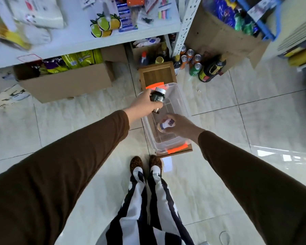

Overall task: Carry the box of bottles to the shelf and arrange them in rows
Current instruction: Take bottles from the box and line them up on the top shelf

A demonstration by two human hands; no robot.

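Note:
A clear plastic box with orange handles stands on the tiled floor in front of my feet, its inside looking bare. My left hand holds a dark bottle with a silver cap over the box's far left part. My right hand grips a small white bottle with a purple label and tan cap, over the box's near part. The white shelf rises at the upper left, crowded with packets and stationery.
A cardboard box of green and purple snack bags sits on the floor under the shelf. A wooden tray lies just beyond the clear box. Cans and a dark bottle stand beside the shelf post. Another carton stands at right.

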